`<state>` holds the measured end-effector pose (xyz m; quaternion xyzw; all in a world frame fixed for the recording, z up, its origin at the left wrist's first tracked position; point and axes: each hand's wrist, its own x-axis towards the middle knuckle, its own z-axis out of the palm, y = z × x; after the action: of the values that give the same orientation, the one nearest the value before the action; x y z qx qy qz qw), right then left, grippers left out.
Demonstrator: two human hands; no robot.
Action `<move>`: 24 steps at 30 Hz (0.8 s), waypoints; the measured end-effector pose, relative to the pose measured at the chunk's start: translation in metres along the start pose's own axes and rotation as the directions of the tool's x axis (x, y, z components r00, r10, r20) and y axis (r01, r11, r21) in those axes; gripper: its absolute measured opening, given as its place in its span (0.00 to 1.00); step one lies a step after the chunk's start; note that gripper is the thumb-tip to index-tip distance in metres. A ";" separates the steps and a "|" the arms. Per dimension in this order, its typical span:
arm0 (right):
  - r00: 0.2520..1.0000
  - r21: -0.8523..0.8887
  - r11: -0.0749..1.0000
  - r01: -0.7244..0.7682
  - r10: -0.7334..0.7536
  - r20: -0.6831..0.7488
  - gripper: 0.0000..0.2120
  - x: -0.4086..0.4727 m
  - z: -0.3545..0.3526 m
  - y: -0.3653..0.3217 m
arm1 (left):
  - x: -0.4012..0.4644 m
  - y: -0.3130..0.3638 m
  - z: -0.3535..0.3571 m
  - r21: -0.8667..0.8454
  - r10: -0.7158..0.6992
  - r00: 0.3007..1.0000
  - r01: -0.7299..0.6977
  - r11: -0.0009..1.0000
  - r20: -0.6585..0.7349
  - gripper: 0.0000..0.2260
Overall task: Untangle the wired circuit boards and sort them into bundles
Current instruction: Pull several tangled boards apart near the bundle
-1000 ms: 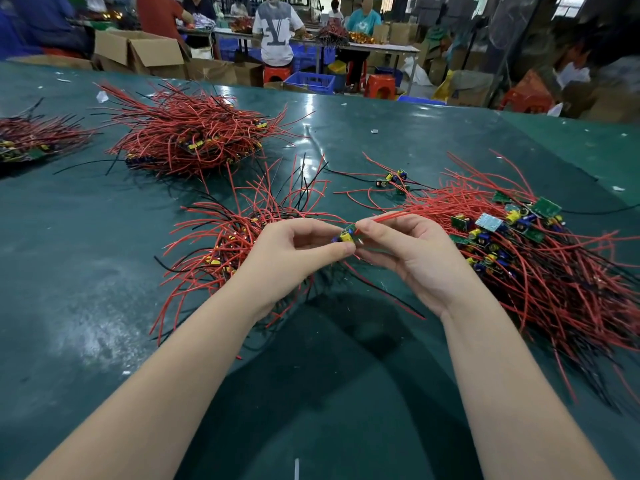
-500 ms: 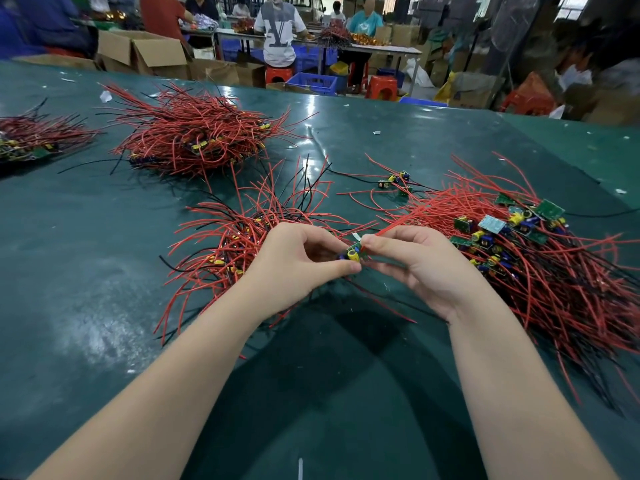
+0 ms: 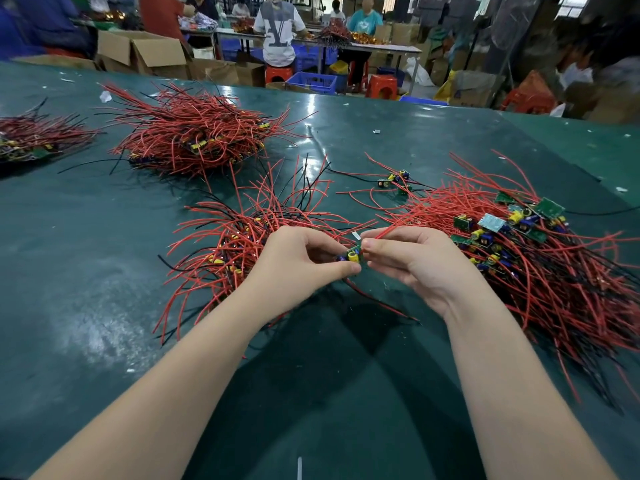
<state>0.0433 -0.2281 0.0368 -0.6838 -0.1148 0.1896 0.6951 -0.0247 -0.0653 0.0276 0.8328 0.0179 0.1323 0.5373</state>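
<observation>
Red wires dominate the green worktop [image 3: 86,271], lying in several heaps. Both hands meet over the near middle: the left hand [image 3: 298,265] pinches a small circuit board [image 3: 352,255] with a yellow part on it between thumb and curled fingers, while the right hand [image 3: 415,265] pinches the same board's red lead at its near end. The board hangs just above the worktop, between two heaps.

Judging by the layout, the sorting is partly done. A large gathered bundle [image 3: 194,140] lies at the far left centre, another bundle [image 3: 31,140] sits at the far left edge, and a looser, growing one [image 3: 235,237] lies just beside the left hand. The big tangled heap [image 3: 540,258] on the right, with many green boards showing on top, looks like the unsorted supply, so much work remains. A few stray boards [image 3: 394,178] lie apart behind the hands.
</observation>
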 end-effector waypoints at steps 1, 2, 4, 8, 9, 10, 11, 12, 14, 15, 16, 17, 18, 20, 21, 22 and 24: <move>1.000 -0.001 1.000 0.014 -0.014 -0.010 0.05 0.000 0.000 0.000 | 0.000 0.000 0.001 -0.007 -0.010 1.000 0.010 1.000 0.000 0.05; 1.000 0.009 1.000 0.024 -0.024 -0.018 0.05 0.000 0.000 -0.001 | 0.000 0.000 0.001 -0.022 -0.020 1.000 0.020 1.000 -0.002 0.05; 1.000 0.084 0.996 0.020 -0.019 -0.020 0.07 0.000 0.000 -0.001 | -0.001 0.001 0.002 -0.106 -0.041 0.999 0.041 0.994 -0.003 0.06; 0.997 0.333 0.939 -0.081 0.083 0.008 0.11 0.001 0.004 -0.003 | -0.002 0.002 0.003 -0.391 -0.127 0.991 0.136 0.910 0.048 0.05; 0.994 0.351 0.930 -0.108 0.110 0.013 0.12 0.002 0.004 -0.004 | -0.002 0.003 0.003 -0.436 -0.144 0.988 0.156 0.887 0.061 0.05; 0.991 0.359 0.924 -0.132 0.134 0.018 0.12 0.002 0.005 -0.004 | -0.002 0.003 0.003 -0.462 -0.153 0.986 0.167 0.871 0.068 0.05; 0.987 0.368 0.917 -0.154 0.156 0.023 0.12 0.001 0.006 -0.004 | -0.003 0.004 0.003 -0.473 -0.157 0.985 0.171 0.864 0.069 0.06; 0.985 0.383 0.908 -0.170 0.173 0.028 0.12 0.001 0.006 -0.003 | -0.003 0.004 0.003 -0.478 -0.159 0.985 0.172 0.861 0.068 0.06; 0.983 0.416 0.891 -0.182 0.179 0.047 0.12 0.001 0.007 -0.002 | -0.003 0.006 0.001 -0.507 -0.163 0.984 0.177 0.844 0.072 0.04; 0.984 0.432 0.884 -0.177 0.167 0.061 0.13 0.000 0.008 -0.002 | -0.003 0.007 0.000 -0.533 -0.167 0.983 0.183 0.826 0.077 0.03; 0.987 0.441 0.883 -0.162 0.144 0.074 0.14 0.001 0.008 -0.002 | -0.002 0.008 -0.001 -0.554 -0.172 0.982 0.188 0.811 0.082 0.03; 0.990 0.444 0.885 -0.140 0.117 0.080 0.15 0.002 0.009 -0.001 | -0.001 0.008 -0.002 -0.567 -0.175 0.981 0.194 0.801 0.088 0.04; 0.993 0.440 0.891 -0.113 0.085 0.082 0.15 0.002 0.009 -0.001 | -0.001 0.008 -0.003 -0.569 -0.174 0.980 0.196 0.799 0.094 0.04; 0.997 0.405 0.912 -0.062 0.035 0.073 0.07 0.003 0.009 -0.001 | -0.001 0.008 -0.004 -0.561 -0.179 0.979 0.203 0.802 0.099 0.04; 0.998 0.384 0.922 -0.040 0.020 0.058 0.04 0.003 0.009 -0.002 | -0.001 0.008 -0.004 -0.557 -0.186 0.978 0.208 0.804 0.096 0.05; 0.999 0.358 0.934 -0.017 0.003 0.040 0.06 0.003 0.008 -0.002 | -0.001 0.009 -0.004 -0.556 -0.192 0.977 0.211 0.804 0.093 0.06; 0.999 0.291 0.956 0.029 -0.036 0.020 0.09 0.002 0.007 -0.002 | -0.002 0.009 -0.003 -0.561 -0.196 0.976 0.212 0.800 0.090 0.07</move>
<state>0.0426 -0.2205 0.0393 -0.5699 -0.1055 0.2014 0.7896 -0.0283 -0.0665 0.0369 0.6303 0.0597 0.0615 0.7716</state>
